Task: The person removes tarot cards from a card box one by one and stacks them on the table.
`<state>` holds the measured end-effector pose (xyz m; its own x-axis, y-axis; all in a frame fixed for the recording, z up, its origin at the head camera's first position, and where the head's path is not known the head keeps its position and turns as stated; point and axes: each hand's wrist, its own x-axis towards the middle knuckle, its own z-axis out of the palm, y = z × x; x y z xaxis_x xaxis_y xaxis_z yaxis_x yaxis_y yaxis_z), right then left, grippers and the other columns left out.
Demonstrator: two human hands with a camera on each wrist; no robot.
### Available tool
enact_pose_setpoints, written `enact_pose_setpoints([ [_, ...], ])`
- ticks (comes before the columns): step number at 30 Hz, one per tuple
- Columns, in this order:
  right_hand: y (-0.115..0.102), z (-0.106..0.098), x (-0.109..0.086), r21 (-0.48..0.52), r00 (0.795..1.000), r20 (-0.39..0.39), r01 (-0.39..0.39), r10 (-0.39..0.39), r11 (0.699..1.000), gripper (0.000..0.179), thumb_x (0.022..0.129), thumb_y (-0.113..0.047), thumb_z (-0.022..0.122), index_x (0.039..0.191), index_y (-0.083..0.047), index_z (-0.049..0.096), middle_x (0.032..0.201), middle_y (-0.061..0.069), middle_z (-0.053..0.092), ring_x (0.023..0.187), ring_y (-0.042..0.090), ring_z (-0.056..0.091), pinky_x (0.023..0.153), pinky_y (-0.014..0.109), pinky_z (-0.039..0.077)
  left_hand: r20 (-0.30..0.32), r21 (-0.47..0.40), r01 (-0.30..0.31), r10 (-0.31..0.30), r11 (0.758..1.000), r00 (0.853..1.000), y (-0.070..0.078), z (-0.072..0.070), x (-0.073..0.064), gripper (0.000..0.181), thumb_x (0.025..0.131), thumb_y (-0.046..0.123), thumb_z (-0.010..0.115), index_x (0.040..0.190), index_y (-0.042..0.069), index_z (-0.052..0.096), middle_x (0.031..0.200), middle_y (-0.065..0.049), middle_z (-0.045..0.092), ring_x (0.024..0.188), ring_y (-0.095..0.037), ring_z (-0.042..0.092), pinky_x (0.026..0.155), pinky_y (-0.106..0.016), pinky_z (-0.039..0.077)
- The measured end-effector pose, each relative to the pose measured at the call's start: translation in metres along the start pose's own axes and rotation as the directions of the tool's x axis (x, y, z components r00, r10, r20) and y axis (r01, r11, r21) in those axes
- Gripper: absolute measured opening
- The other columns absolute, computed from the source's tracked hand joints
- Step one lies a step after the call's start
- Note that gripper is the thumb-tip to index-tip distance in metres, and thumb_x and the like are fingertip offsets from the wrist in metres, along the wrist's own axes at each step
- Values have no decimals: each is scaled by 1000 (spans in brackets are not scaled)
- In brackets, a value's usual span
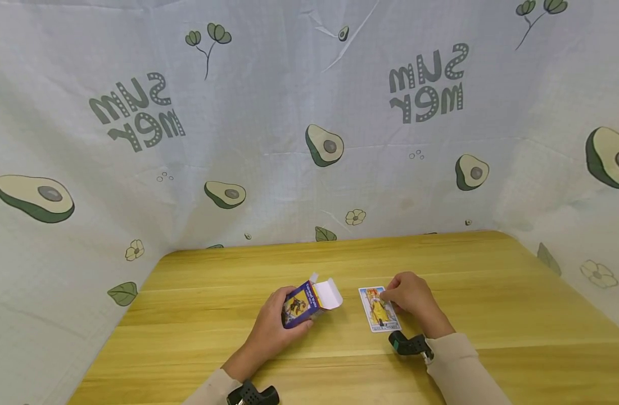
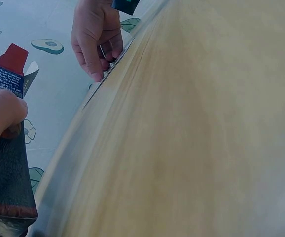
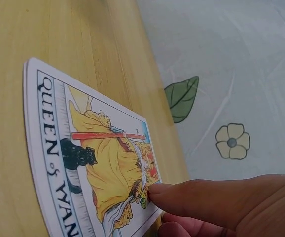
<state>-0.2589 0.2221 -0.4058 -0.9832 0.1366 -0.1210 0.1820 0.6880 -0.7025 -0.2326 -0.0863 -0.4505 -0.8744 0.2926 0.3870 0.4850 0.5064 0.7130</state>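
Observation:
My left hand (image 1: 271,332) grips a blue tarot card box (image 1: 298,306) from the side, thumb along its near edge. The box is tilted, its white-lined top flap folded open toward the right. Over the table to the right, my right hand (image 1: 412,295) pinches a tarot card (image 1: 376,312) at its upper right edge. In the right wrist view the card (image 3: 108,163) lies face up, reading Queen of Wands, with the thumb (image 3: 206,197) on its face and the other fingers partly hidden beneath. A second thin edge shows under its left side. The box's inside is hidden.
Both hands are above a yellow wood-grain table (image 1: 228,281). A pale curtain (image 1: 269,112) printed with avocados and lettering hangs behind the table and along its sides. Each wrist wears a black camera mount, such as the right one (image 1: 407,343).

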Motion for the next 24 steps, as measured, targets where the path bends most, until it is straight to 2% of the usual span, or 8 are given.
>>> enact_pose_setpoints([
  [5, 1, 1, 1, 11, 1000, 6, -23, 23, 1000, 19, 80, -14, 75, 83, 0, 61, 77, 11, 56, 58, 18, 51, 50, 24, 43, 2, -2, 6, -6, 1000, 1000, 0, 0, 0, 71, 79, 46, 76, 134, 14, 45, 121, -8, 56, 96, -14, 52, 80, -29, 48],
  [11, 0, 1, 1, 3, 1000, 4, -15, 15, 1000, 21, 82, -17, 74, 83, -1, 61, 76, 10, 56, 57, 18, 51, 49, 24, 43, 3, 0, 5, -5, 1000, 1000, 0, 0, 0, 71, 78, 46, 77, 134, 14, 46, 120, -6, 56, 96, -13, 52, 80, -30, 48],
  [17, -12, -2, -4, 6, 998, -23, 64, -64, 998, 23, 85, -22, 71, 85, -1, 61, 75, 8, 56, 54, 18, 49, 48, 27, 39, 5, -6, 6, -6, 1000, 1000, 0, -1, -1, 71, 78, 43, 78, 134, 13, 46, 119, 0, 55, 96, -13, 52, 80, -29, 48],
  [24, -40, -5, -16, 129, 988, -11, 157, -156, 979, 21, 87, -20, 71, 90, -1, 62, 78, 9, 58, 62, 22, 58, 60, 34, 53, 7, -5, -2, 2, 1000, 1000, 1, 1, 0, 71, 78, 41, 79, 134, 14, 46, 119, 3, 55, 97, -12, 52, 81, -29, 48],
])
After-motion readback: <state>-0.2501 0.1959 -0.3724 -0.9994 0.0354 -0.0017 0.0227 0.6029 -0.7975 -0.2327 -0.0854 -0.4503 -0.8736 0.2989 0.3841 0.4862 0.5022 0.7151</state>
